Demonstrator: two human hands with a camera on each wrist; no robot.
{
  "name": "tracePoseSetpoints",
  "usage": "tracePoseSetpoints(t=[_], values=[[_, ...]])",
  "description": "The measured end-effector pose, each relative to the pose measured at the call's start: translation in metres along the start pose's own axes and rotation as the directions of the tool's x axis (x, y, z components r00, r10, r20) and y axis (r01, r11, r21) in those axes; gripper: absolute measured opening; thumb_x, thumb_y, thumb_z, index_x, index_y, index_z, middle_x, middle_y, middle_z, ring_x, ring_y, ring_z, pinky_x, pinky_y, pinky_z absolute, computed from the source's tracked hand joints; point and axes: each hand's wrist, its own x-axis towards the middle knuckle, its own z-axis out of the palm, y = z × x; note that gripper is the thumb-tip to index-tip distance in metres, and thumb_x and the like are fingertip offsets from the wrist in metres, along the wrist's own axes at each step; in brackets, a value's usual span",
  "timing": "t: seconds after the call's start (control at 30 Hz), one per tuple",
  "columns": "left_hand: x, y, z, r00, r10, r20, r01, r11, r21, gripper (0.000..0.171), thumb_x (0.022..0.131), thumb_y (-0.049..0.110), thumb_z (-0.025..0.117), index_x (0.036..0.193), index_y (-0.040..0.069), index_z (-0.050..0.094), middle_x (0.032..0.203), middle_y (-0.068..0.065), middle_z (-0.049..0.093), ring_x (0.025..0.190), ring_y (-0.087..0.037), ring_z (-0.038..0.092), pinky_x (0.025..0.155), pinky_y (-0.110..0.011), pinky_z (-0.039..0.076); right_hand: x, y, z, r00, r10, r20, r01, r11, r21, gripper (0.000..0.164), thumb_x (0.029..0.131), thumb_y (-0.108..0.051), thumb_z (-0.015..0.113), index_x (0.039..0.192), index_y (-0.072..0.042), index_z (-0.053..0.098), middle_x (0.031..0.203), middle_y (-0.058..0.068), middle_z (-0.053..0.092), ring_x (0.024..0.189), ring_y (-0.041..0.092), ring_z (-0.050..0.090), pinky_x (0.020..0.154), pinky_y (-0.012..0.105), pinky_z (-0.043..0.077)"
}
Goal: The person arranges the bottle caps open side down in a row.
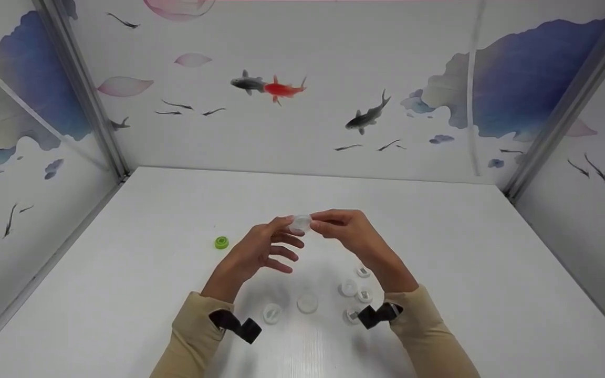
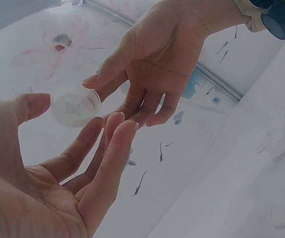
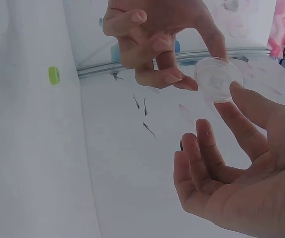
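Observation:
A small clear round plastic case is held up above the table between both hands. My left hand pinches its left edge with thumb and index finger, the other fingers spread loosely below. From the right, my right hand pinches the opposite edge between thumb and fingers. In the left wrist view the clear case looks see-through, with a faint squarish mark at its middle. The right wrist view shows the same case with a raised rim. Whether anything is inside cannot be told.
On the white table near me lie a clear disc and a white round piece. Several more small round pieces sit under the right forearm. A green round piece lies left of the left hand. Printed panels stand around the table.

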Motion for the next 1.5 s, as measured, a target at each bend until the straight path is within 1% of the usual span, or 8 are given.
tracePoseSetpoints(t=[0.17,0.37,0.57,0.67,0.83,1.13,1.33,1.5], values=[[0.002,-0.002,0.000,1.000,0.019,-0.005,-0.019,1.000,0.002,0.061,0.096,0.055,0.055,0.127,0.004,0.063,0.111,-0.009,0.070,0.082,-0.017,0.070,0.071,-0.035,0.063,-0.001,0.000,-0.002,1.000,-0.008,0.007,0.008,1.000,-0.003,0.035,0.094,-0.033,0.070,0.123,-0.014,0.072,0.126,0.005,0.070,0.120,0.022,0.064,0.108,0.042,0.050],[0.005,-0.004,0.001,0.994,0.095,-0.057,-0.093,0.995,0.040,0.052,0.096,0.048,0.058,0.125,0.005,0.064,0.114,-0.014,0.069,0.085,-0.022,0.072,0.072,-0.039,0.063,-0.001,-0.002,-0.006,1.000,-0.020,0.021,0.019,0.999,0.030,0.036,0.095,-0.032,0.069,0.126,-0.012,0.070,0.130,0.008,0.068,0.122,0.023,0.061,0.107,0.040,0.050],[0.006,-0.006,0.004,0.961,0.248,-0.126,-0.229,0.962,0.150,0.037,0.097,0.034,0.064,0.122,0.008,0.066,0.108,-0.012,0.070,0.081,-0.019,0.072,0.068,-0.040,0.063,-0.001,-0.003,-0.007,1.000,-0.002,0.025,0.000,0.999,0.052,0.041,0.097,-0.033,0.067,0.129,-0.007,0.067,0.132,0.008,0.066,0.124,0.025,0.059,0.107,0.042,0.050],[0.005,-0.006,0.005,0.947,0.295,-0.125,-0.271,0.945,0.181,0.034,0.097,0.031,0.065,0.124,0.010,0.065,0.107,-0.011,0.069,0.080,-0.017,0.072,0.068,-0.040,0.063,-0.001,-0.002,-0.006,0.999,-0.002,0.033,0.001,0.999,0.037,0.040,0.096,-0.035,0.067,0.128,-0.011,0.067,0.131,0.006,0.066,0.123,0.025,0.058,0.107,0.042,0.050],[0.005,-0.005,0.004,0.941,0.323,-0.095,-0.303,0.936,0.181,0.036,0.096,0.029,0.065,0.127,0.010,0.063,0.111,-0.015,0.068,0.084,-0.018,0.072,0.071,-0.041,0.063,-0.002,-0.003,-0.006,0.999,-0.025,0.030,0.024,0.999,0.030,0.038,0.096,-0.034,0.068,0.129,-0.014,0.067,0.131,0.005,0.066,0.120,0.024,0.060,0.105,0.040,0.051],[0.005,-0.007,0.002,0.925,0.377,-0.045,-0.351,0.894,0.277,0.042,0.095,0.028,0.068,0.131,0.008,0.061,0.114,-0.017,0.067,0.088,-0.020,0.073,0.075,-0.038,0.063,-0.003,-0.005,-0.005,0.999,-0.048,0.016,0.049,0.997,-0.052,0.040,0.094,-0.032,0.071,0.129,-0.013,0.067,0.129,0.007,0.067,0.113,0.022,0.065,0.104,0.041,0.052],[0.006,-0.007,0.001,0.922,0.386,-0.038,-0.358,0.885,0.297,0.043,0.095,0.029,0.069,0.131,0.009,0.062,0.113,-0.016,0.068,0.091,-0.028,0.073,0.075,-0.037,0.063,-0.002,-0.004,-0.003,0.999,-0.033,-0.010,0.032,0.995,-0.097,0.040,0.092,-0.032,0.073,0.128,-0.015,0.067,0.128,0.006,0.068,0.117,0.022,0.065,0.104,0.045,0.052],[0.003,-0.009,-0.004,0.924,0.380,-0.047,-0.342,0.876,0.340,0.042,0.095,0.032,0.070,0.131,0.012,0.063,0.113,-0.014,0.067,0.094,-0.022,0.070,0.073,-0.035,0.063,0.000,-0.004,0.003,0.998,-0.058,0.023,0.060,0.991,-0.116,0.041,0.094,-0.029,0.071,0.131,-0.012,0.065,0.131,0.008,0.066,0.119,0.026,0.064,0.104,0.045,0.052]])
